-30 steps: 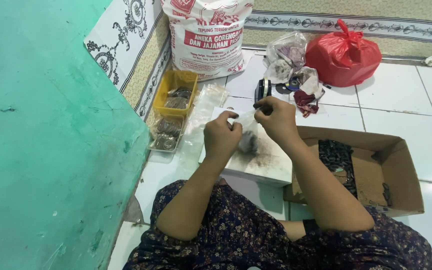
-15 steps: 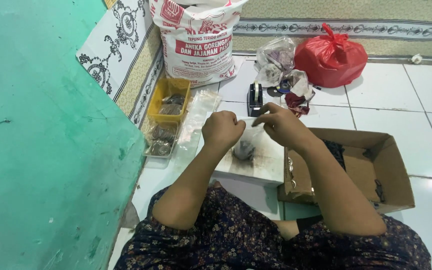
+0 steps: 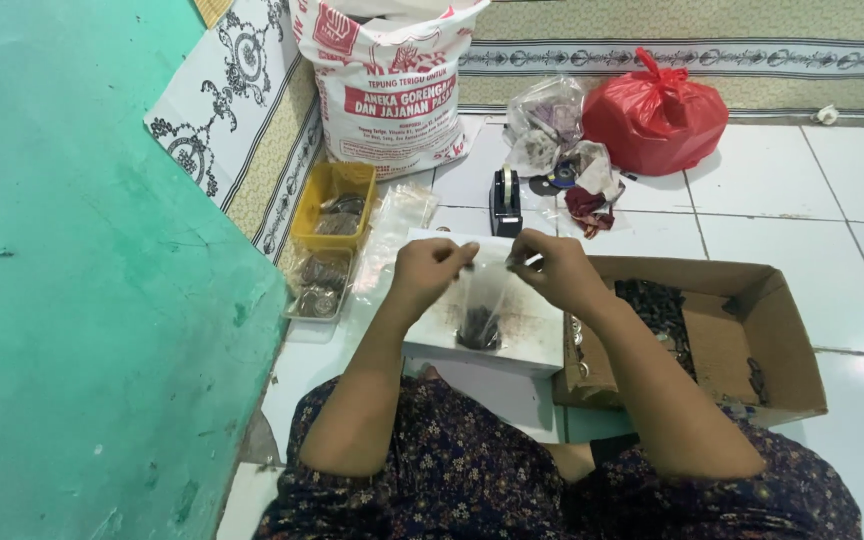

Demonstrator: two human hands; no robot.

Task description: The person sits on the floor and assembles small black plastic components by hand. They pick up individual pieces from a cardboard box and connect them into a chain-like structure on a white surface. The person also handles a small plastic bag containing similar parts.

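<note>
The person is sitting on the white tiled floor (image 3: 752,200) with both hands raised over a low white box (image 3: 527,335) that is serving as a work surface. The left hand (image 3: 430,272) and the right hand (image 3: 552,272) are holding a small clear plastic bag (image 3: 482,300) by its top edge, each pinching one upper corner, so the hands are a little apart with the bag's mouth stretching between them. The bag is hanging down between the hands, and a clump of small dark pieces is sitting at its bottom, just above or resting on the white box; which of the two cannot be told. To the right of the box an open cardboard box (image 3: 732,340) is lying on the floor with more dark pieces scattered inside it. Just beyond the white box a black tape dispenser (image 3: 505,200) is standing upright. To the left, beside the green wall (image 3: 72,300), a yellow tray (image 3: 332,205) and a clear tray (image 3: 317,285) are holding small filled packets. Farther back a large white printed sack (image 3: 387,85) is leaning against the wall, with a red plastic bag (image 3: 657,115) and a crumpled clear bag (image 3: 542,130) near it.
</note>
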